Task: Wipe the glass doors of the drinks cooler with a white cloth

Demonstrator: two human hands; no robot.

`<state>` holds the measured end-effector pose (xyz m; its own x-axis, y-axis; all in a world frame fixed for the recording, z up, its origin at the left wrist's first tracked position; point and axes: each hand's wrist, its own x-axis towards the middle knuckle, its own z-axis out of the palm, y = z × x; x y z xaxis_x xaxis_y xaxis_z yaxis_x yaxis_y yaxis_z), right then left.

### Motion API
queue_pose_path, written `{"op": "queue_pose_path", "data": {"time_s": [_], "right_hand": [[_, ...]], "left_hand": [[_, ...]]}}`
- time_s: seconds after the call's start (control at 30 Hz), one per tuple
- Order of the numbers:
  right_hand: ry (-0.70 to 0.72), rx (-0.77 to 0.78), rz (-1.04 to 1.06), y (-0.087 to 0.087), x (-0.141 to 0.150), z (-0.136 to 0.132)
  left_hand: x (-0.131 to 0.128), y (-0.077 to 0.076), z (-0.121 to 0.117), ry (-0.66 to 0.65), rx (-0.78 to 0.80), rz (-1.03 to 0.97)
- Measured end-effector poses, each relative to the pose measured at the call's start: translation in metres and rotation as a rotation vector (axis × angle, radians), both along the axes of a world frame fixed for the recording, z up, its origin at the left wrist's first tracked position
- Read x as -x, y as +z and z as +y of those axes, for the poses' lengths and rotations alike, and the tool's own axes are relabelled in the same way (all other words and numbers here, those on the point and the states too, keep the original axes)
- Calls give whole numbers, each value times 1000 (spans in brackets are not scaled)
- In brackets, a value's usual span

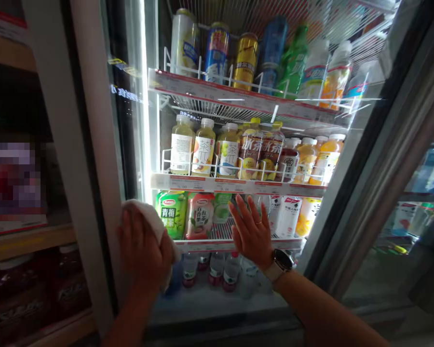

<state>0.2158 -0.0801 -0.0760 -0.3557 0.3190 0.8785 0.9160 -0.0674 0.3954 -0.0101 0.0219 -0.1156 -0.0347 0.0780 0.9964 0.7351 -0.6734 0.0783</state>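
Observation:
My left hand point(142, 246) is closed over a white cloth point(149, 212), holding it flat near the lower left of a lit drinks fridge's glass door point(217, 308), beside the door frame point(97, 159). To the right, my right hand point(253, 230) is spread with its palm toward the glass and appears to rest on it. It wears a ring and a watch point(282, 260). Behind the glass between the hands stand a green bottle point(171, 214) and a red-labelled bottle point(199, 216). The cloth's underside is hidden.
Inside, wire shelves hold cans point(246, 60) on top and tea bottles point(202, 147) in the middle, with price strips point(224, 185) along their edges. A metal upright point(369, 193) runs along the right. Open shelving point(29, 241) with goods stands at left.

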Motion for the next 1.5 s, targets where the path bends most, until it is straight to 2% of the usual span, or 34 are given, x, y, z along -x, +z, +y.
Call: {"op": "queue_pose_path", "data": {"time_s": [0.1,0.2,0.27,0.43,0.5,0.53,0.6,0.7,0.8,0.9,1.0,1.07,1.2,1.3,1.4,1.5], "right_hand": [[1,3,1,0,0,0],[8,7,4,2,1,-1],[12,7,8,2,2,0],[8,-17,5,1,1,1],[6,-22,1,0,0,1],[5,-23,0,0,0,1],[4,-24,-2,0,0,1],[-3,-22,-6,1,0,1],[4,-11,-8,1,0,1],[12,-14,-3,1,1,0],[2,-8,2,1,1,0],[-3,-5,3,1,1,1],[6,-29,7,0,1,2],[8,-33,10,-1,0,2],[3,-25,6,-1,0,2],[2,-28,4,1,0,2]], "left_hand": [[0,1,2,0,31,-55],[-19,-11,-5,-8,-28,-4],[-39,-28,-14,-24,-70,67],[-82,-84,-38,-124,-124,326],[-90,-96,-42,-145,-166,418],[-90,-96,-42,-152,-178,443],[-86,-87,-39,-169,-187,442],[-66,-55,-30,-155,-136,328],[-39,-20,-17,-75,-89,154],[-24,-2,-8,-25,-82,51],[-35,-9,-12,-13,-79,34],[-53,-26,-21,-30,-85,78],[-90,-69,-41,-142,-97,252],[-101,-86,-47,-193,-118,333],[-95,-78,-44,-203,-139,346],[-77,-54,-35,-174,-124,281]]}}
